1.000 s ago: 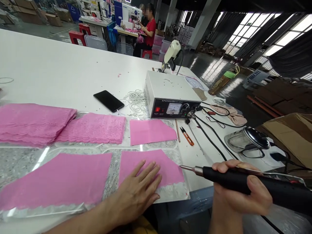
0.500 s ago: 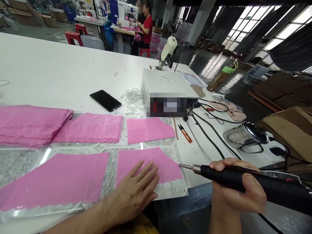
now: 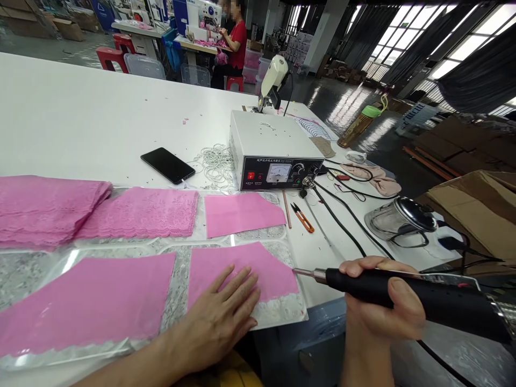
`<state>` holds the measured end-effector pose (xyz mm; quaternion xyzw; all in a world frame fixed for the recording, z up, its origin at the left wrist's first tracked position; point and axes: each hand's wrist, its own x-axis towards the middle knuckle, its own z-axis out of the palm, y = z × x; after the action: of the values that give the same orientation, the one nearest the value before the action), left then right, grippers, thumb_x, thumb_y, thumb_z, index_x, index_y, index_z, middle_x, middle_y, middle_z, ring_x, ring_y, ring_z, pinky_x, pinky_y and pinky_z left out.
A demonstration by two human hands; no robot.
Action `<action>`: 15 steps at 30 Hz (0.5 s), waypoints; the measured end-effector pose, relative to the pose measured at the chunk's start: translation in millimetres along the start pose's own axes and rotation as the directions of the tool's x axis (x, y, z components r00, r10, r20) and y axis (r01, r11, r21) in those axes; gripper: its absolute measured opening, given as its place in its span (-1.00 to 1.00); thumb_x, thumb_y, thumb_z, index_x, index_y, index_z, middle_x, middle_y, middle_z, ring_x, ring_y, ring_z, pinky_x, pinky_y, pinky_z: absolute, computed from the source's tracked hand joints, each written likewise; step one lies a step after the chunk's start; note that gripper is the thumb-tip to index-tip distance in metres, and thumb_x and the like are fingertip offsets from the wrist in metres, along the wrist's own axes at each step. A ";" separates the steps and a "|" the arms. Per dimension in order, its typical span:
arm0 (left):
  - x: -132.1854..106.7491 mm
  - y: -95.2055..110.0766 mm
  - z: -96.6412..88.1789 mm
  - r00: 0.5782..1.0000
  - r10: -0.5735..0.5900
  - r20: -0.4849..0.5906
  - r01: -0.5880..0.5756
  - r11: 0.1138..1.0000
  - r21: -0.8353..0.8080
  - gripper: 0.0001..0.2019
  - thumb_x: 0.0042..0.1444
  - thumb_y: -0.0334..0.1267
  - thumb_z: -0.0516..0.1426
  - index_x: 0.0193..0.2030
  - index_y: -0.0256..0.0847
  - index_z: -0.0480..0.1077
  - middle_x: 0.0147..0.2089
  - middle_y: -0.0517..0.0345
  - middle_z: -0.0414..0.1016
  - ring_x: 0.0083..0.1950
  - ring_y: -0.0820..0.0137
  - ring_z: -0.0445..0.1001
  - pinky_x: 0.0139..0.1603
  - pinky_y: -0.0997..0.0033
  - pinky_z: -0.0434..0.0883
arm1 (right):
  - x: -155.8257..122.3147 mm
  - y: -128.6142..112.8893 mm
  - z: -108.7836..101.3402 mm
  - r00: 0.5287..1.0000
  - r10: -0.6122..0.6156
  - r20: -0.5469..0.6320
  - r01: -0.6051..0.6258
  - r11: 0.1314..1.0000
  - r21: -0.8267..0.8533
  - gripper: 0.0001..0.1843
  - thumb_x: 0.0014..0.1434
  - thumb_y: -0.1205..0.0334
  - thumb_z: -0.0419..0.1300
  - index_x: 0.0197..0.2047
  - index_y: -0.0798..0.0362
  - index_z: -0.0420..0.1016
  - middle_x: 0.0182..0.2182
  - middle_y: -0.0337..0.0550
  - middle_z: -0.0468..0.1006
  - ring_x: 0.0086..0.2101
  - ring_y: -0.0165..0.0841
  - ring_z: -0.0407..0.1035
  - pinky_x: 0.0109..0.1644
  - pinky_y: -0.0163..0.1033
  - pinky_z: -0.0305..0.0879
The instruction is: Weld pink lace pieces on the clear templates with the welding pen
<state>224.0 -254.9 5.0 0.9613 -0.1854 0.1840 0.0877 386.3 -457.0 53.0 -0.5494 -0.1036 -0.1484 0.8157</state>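
My left hand (image 3: pixel 226 314) lies flat with spread fingers on a pink fabric piece (image 3: pixel 266 269), pressing it against a marbled board (image 3: pixel 278 314). In my right hand (image 3: pixel 382 306) is a black handheld ultrasonic welding tool (image 3: pixel 439 303), fingers wrapped round its body. Its thin metal tip points left and meets the right corner of that fabric piece. A larger pink piece (image 3: pixel 97 295) is spread on the board to the left. Behind lies a smaller pink piece (image 3: pixel 242 213), beside scalloped pink lace fabric (image 3: pixel 145 211) and a folded pink stack (image 3: pixel 44 207).
A white control box (image 3: pixel 274 142) with a gauge stands behind the board, black cables running right. Around it are a phone (image 3: pixel 167 165), tangled elastic cord (image 3: pixel 217 164), orange thread snips (image 3: pixel 302 217) and a lidded glass jar (image 3: pixel 399 220). A person in red (image 3: pixel 237 40) sits at a far sewing machine.
The whole view has shifted slightly, so things appear a little further left. My left hand stays on the fabric, and the tool tip remains at its right corner.
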 end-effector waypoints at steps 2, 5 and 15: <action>-0.3 0.0 -0.3 1.000 -0.002 0.002 0.002 1.000 -0.002 -0.61 0.32 -0.26 0.04 0.24 -0.34 0.31 0.27 -0.10 0.35 0.35 0.11 0.24 0.37 -0.01 0.21 | 0.2 -1.4 -1.9 1.000 -0.009 -0.006 0.009 1.000 -0.001 -0.82 -0.20 0.16 0.15 -0.48 0.05 0.30 -0.56 -0.28 0.36 -0.64 -0.41 0.27 -0.60 -0.19 0.31; -0.7 -0.1 0.2 1.000 -0.003 0.003 0.003 1.000 -0.001 -0.61 0.32 -0.26 0.03 0.24 -0.34 0.31 0.27 -0.11 0.36 0.35 0.10 0.25 0.36 -0.01 0.23 | -0.9 -5.2 -7.2 0.999 -0.017 -0.039 0.017 1.000 0.002 -0.82 -0.23 0.15 0.13 -0.50 0.04 0.29 -0.59 -0.31 0.31 -0.62 -0.41 0.26 -0.61 -0.23 0.29; -0.9 -0.3 1.9 1.000 0.002 -0.011 -0.002 1.000 0.004 -0.63 0.35 -0.25 -0.01 0.22 -0.33 0.33 0.26 -0.08 0.37 0.33 0.10 0.27 0.34 -0.02 0.26 | -6.6 -9.8 -11.8 0.999 0.020 -0.039 -0.020 1.000 0.016 -0.82 -0.24 0.19 0.13 -0.47 0.03 0.33 -0.57 -0.33 0.31 -0.62 -0.41 0.27 -0.62 -0.20 0.33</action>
<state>223.9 -254.8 2.9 0.9603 -0.1852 0.1898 0.0864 376.8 -470.6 54.8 -0.5410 -0.0835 -0.1500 0.8233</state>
